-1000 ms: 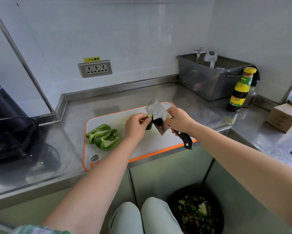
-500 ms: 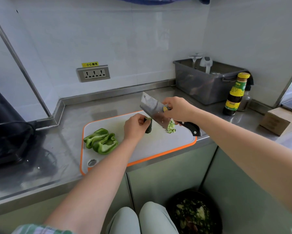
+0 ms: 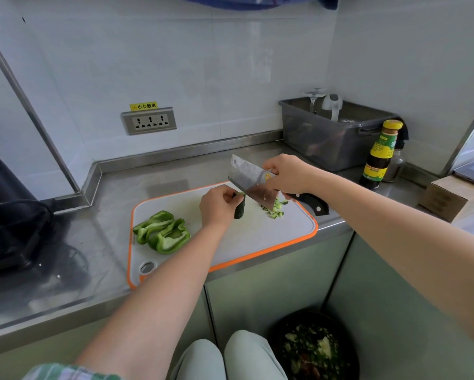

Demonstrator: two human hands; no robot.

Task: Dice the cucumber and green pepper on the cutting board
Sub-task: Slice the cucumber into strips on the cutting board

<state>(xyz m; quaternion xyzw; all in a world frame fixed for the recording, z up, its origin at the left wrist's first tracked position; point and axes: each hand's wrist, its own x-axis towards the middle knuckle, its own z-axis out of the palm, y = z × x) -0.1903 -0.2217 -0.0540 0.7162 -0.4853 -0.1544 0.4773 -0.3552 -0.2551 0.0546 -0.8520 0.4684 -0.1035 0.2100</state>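
Note:
A white cutting board (image 3: 257, 237) with an orange rim lies on the steel counter. My left hand (image 3: 219, 205) pinches a short dark-green cucumber stub (image 3: 240, 210), standing it on the board. My right hand (image 3: 287, 174) grips a cleaver (image 3: 250, 183) by blade and black handle, its edge tilted just right of the stub. Small cucumber dice (image 3: 275, 209) lie under and beside the blade. Two green pepper halves (image 3: 163, 231) rest on the board's left part.
A grey plastic bin (image 3: 331, 138) stands at the back right, with a sauce bottle (image 3: 379, 154) beside it. A cardboard box (image 3: 446, 198) sits far right. Black appliance and cord (image 3: 8, 215) at left. A dark waste bowl (image 3: 315, 349) is on the floor below.
The cleaver has lifted and shifted right of the cucumber stub, and a pile of dice now shows beside it. The view tilted slightly downward.

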